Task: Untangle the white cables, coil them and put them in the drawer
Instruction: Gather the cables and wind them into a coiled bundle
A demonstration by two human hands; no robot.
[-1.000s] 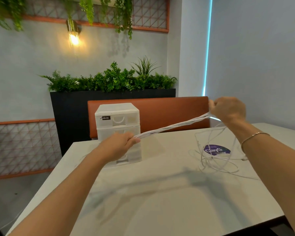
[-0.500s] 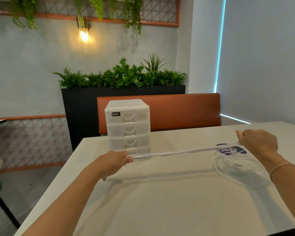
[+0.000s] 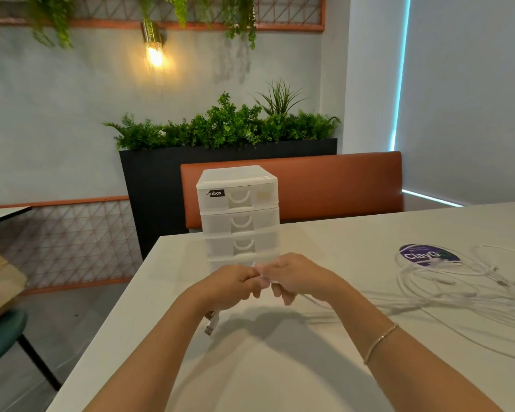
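- Head view is all I've got here: both hands meet just in front of the drawer unit point(image 3: 238, 215), toward the far left part of the counter point(image 3: 250, 367).
- Left hand point(image 3: 229, 285) is curled round a bunch of the white cables point(image 3: 458, 289), and a connector end point(image 3: 210, 325) dangles out below it, hanging just above the counter.
- Right hand point(image 3: 295, 278) is pinching the same bunch right beside the left one, knuckles nearly touching. It's blurry in there, so I can't tell how many strands they've got.
- My read: this is the coiling step, with one stretch folded over and gathered between the hands. Untangling looks only partly done.
- Most of the cable is loose on the right side of the counter, looping over and around a round purple sticker point(image 3: 422, 254) and trailing toward the right edge.
- Next move, I'd guess: draw in more slack from that pile and lay it into the loop without dragging the whole heap. The strands cross each other, so snagging is the risk.
- Containers: the drawer unit is a frosted white stack, and I count four drawers, all closed; the lowest is half hidden behind the hands.
- The fronts are cloudy, so I can't tell what's inside. No cable is in there that I can see, and a drawer has to be pulled open before anything goes in.
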